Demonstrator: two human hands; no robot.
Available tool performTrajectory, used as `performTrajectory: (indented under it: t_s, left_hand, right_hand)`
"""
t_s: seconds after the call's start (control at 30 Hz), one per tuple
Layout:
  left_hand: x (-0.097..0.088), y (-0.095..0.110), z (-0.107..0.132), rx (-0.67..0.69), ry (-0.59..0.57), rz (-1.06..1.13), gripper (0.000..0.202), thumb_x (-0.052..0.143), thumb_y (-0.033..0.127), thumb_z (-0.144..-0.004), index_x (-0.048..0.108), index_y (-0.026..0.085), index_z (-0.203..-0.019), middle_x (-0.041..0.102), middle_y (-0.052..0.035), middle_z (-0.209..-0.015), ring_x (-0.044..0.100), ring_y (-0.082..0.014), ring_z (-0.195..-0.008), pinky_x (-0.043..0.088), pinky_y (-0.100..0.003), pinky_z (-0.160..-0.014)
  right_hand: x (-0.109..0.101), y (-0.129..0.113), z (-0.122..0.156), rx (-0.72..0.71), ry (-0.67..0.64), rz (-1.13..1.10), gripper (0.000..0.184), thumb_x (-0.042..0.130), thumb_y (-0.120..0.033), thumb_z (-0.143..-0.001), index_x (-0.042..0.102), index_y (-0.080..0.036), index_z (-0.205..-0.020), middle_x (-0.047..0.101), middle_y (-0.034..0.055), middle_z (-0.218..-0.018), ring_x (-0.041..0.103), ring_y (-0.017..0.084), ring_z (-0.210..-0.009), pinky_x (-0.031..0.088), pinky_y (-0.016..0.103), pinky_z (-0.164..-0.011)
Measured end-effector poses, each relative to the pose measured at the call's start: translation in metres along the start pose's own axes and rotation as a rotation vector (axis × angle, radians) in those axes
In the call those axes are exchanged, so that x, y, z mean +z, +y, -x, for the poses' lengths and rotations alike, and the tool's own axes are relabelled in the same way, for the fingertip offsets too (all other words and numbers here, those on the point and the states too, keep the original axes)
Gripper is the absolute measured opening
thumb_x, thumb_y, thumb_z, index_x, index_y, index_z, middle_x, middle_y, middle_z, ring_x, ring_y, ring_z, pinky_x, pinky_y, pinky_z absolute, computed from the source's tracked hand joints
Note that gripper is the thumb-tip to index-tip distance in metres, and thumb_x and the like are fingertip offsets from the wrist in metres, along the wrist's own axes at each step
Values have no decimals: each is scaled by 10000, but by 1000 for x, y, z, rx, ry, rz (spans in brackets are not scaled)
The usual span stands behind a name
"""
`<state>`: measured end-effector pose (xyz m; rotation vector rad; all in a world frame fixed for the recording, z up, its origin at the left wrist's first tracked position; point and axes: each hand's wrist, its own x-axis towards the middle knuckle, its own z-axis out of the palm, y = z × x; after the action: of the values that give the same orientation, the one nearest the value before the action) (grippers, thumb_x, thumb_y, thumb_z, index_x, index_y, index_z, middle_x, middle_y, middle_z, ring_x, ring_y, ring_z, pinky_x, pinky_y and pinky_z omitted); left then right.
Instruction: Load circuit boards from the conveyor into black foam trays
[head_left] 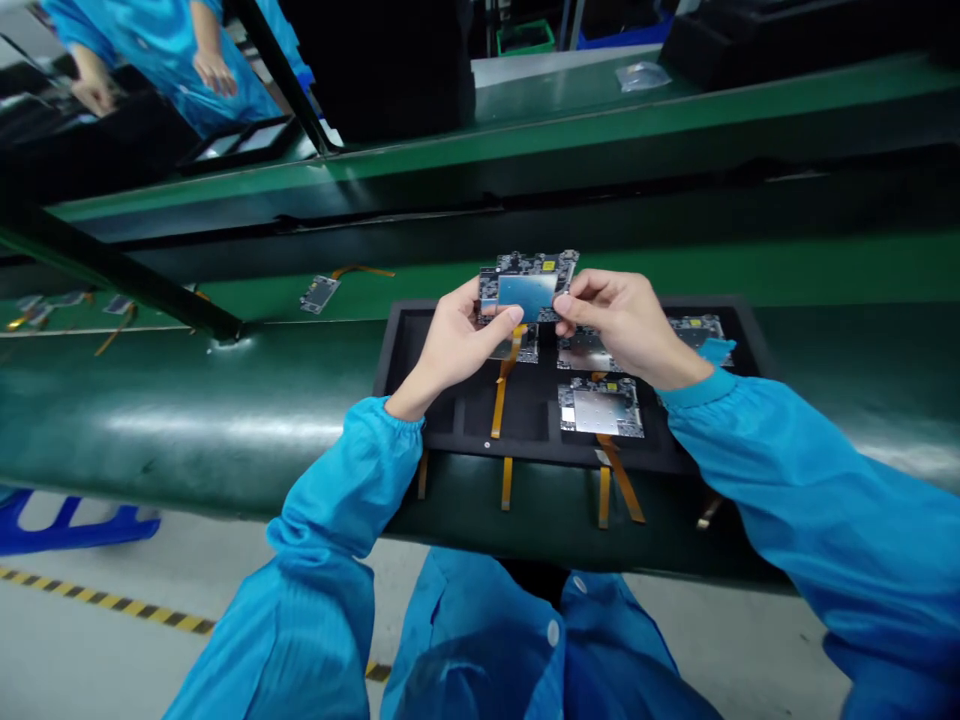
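A circuit board (527,290) with a shiny metal shield and a small yellow label is held up between my two hands, over a black foam tray (457,425). My left hand (465,335) grips its left side, thumb lying across the front. At the right edge, the fingertips of my right hand (619,315) pinch the board. Below it in the tray lies another circuit board (600,408), and more boards are partly covered by my hands. An orange ribbon cable (501,390) hangs beneath the held board; I cannot tell which board it belongs to.
Further boards with ribbon cables, such as a small board (320,293), lie along the green bench (187,390) to the left. A green post (112,265) slants over the bench there. Across the raised shelf (570,115), a co-worker in blue (172,50) is at work.
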<state>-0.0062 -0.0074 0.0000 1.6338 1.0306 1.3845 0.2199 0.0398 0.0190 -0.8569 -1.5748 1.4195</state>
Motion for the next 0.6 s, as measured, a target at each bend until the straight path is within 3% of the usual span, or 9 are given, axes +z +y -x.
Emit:
performTrajectory:
  t_s: [0.13,0.37,0.53,0.6]
  left_hand:
    - [2,-2,1,-22,-10,24,618,855,723,-930,740,169,-1179,837,-100,-1145,825,-249,-1008,688,-357,-870]
    - [5,-1,2,-60,17,-19,553,873,667,-930,744,184,-1167,837,-103,-1169,825,-272,-1044,692,-379,-878]
    - [-1,10,0,-118,100,17,613,956,653,-815,708,184,-1121,831,-83,-1078,811,-229,-922,684,-347,-819]
    - [-6,22,4,-204,128,99,609,997,571,-770,694,190,-1135,829,-68,-1080,794,-190,-860,676,-304,-777]
  right_hand:
    - [-1,-2,1,23,6,4,622,1061,-711,-669,683,-219,-720,657,7,-598,620,151,-560,557,305,-577]
    - [-5,3,-2,31,-35,-34,574,1057,-654,-737,695,-209,-748,702,51,-645,679,187,-601,580,321,-583]
    - [-5,11,-12,80,-123,-190,705,1116,-694,-551,740,-199,-883,735,26,-722,698,168,-618,573,271,-547]
    - [-6,11,-16,82,-115,-277,734,1108,-711,-555,767,-195,-949,775,39,-837,709,154,-647,581,258,-553]
